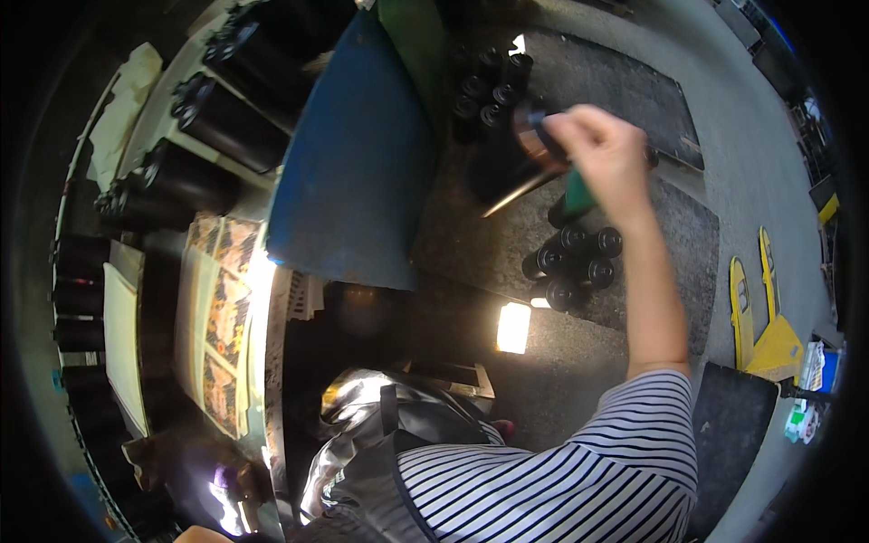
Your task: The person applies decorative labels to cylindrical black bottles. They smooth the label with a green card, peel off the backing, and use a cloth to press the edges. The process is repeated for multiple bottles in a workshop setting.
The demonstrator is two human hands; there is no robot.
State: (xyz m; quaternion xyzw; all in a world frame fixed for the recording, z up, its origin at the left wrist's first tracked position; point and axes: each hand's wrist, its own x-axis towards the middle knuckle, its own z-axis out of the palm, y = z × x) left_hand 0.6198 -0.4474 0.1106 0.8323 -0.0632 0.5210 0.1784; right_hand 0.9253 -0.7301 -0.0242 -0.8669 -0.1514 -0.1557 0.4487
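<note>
My right hand reaches out to the far right, its fingers closed at the end of a dark cylinder. Motion blurs this cylinder, which tilts down to the left and shows a bright edge. A green patch shows just under the hand; its kind is unclear. Below it, several black cylinders with round end caps stand upright in a cluster on the floor. Another such group stands farther off. Of my left hand, only a sliver of skin shows at the lower edge; its fingers are hidden.
A blue panel rises between the floor area and the left bench. Black cylinders lie in a row there, near a patterned sheet or board. Dark mats cover parts of the floor. A yellow pallet jack stands at right.
</note>
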